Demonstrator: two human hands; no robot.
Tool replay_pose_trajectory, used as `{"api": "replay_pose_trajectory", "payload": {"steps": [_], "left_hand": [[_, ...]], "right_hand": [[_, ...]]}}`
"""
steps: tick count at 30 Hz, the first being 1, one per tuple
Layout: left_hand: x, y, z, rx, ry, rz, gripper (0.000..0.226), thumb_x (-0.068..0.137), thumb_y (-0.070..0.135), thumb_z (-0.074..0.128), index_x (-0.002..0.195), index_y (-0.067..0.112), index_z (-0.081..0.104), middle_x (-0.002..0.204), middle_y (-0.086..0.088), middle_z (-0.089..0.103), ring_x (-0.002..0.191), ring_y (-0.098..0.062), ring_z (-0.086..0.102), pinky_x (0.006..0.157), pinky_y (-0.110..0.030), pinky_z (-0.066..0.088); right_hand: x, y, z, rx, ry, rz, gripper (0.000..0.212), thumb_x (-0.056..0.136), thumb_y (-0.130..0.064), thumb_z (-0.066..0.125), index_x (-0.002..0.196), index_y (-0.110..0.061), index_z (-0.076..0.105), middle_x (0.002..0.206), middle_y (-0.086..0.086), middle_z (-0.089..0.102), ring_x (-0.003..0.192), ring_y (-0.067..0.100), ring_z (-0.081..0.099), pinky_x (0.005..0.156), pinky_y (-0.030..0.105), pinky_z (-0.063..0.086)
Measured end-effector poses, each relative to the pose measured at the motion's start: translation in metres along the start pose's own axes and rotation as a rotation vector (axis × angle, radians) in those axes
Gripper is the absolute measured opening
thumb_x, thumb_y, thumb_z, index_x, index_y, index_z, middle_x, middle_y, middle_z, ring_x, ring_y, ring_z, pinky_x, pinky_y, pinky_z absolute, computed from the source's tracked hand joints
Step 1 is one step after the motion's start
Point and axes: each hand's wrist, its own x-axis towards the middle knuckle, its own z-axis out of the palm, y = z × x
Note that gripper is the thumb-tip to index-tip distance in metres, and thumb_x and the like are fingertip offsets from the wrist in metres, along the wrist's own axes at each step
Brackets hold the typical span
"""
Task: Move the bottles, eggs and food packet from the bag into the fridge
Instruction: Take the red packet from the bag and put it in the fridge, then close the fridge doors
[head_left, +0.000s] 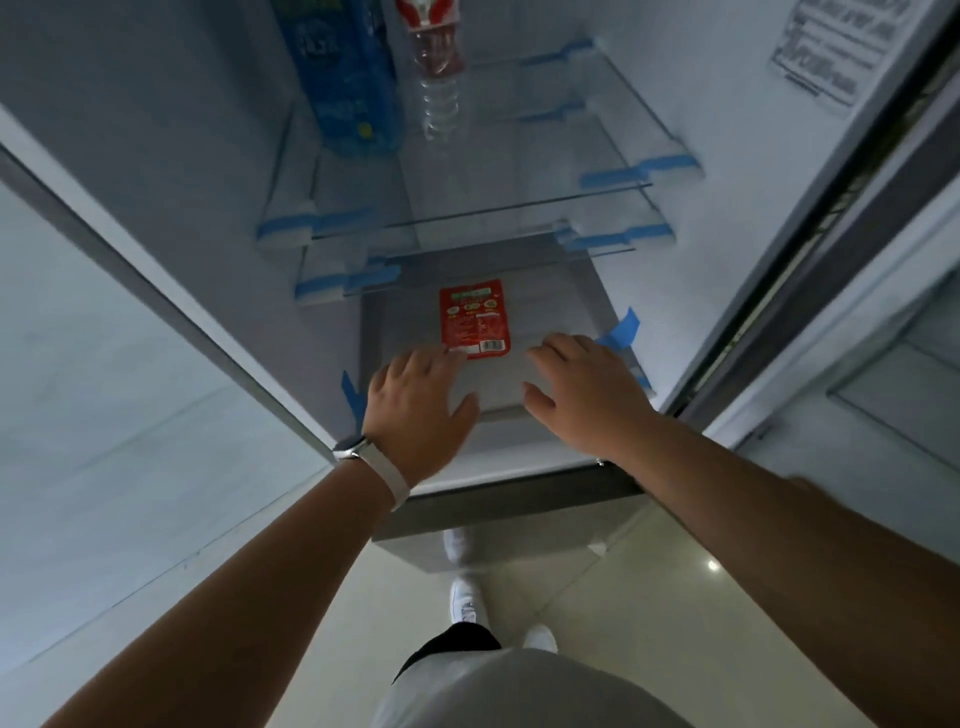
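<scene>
Red and flat, the food packet (474, 318) lies label-up on the grey panel (550, 312) at the bottom of the open fridge (727, 260), as a person reaches in with both arms. The left hand (415, 395), a pale-strapped watch (353, 449) at its wrist, is spread over the panel's front left part, its fingers (441, 358) straight and slightly fanned, the tips at the packet's near left corner; whether they actually touch it cannot be told. The right hand (576, 384) lies open just to the right of the packet, fingers (550, 348) splayed and pointing toward it, apart from its edge, the thumb hanging over the panel's front rim. Neither hand holds anything. The packet sits between the two hands and a little farther in than the knuckles. Above the panel, clear glass shelves (493, 208) are fixed at their ends with strips of blue tape (621, 327). On the uppermost shelf in view stand a blue carton (343, 78) and, just to its right, a clear bottle (436, 67) with a red label. A printed sticker (841, 47) shows on the fridge's right inner wall.
</scene>
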Motion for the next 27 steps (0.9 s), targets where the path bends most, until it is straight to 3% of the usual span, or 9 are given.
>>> {"api": "replay_pose_trajectory", "payload": {"steps": [15,22,27], "left_hand": [[-0.074,0.018,-0.041,0.021,0.099,0.212,0.053,0.09,0.055,0.038,0.131,0.027,0.056,0.133,0.001,0.059,0.126,-0.025,0.051,0.108,-0.048,0.038],[-0.116,0.027,-0.051,0.006,0.053,0.324,0.057,0.09,0.057,0.036,0.138,0.03,0.051,0.142,0.002,0.053,0.134,-0.024,0.044,0.113,-0.047,0.03],[-0.153,0.039,-0.052,-0.012,0.038,0.418,0.051,0.094,0.049,0.052,0.141,0.029,0.049,0.145,0.001,0.05,0.136,-0.024,0.042,0.113,-0.044,0.028]], "right_hand": [[-0.087,-0.032,-0.058,-0.075,0.072,0.009,0.06,0.092,-0.055,0.021,0.131,-0.02,0.051,0.132,0.003,0.055,0.12,0.025,0.052,0.1,0.041,0.043],[-0.149,-0.059,-0.07,-0.131,0.106,0.143,0.054,0.092,-0.051,0.029,0.127,-0.019,0.055,0.126,0.004,0.06,0.113,0.026,0.056,0.093,0.041,0.047],[-0.213,-0.073,-0.069,-0.129,0.118,0.268,0.056,0.09,-0.053,0.031,0.125,-0.019,0.059,0.125,0.005,0.062,0.113,0.028,0.058,0.093,0.044,0.048]]}}
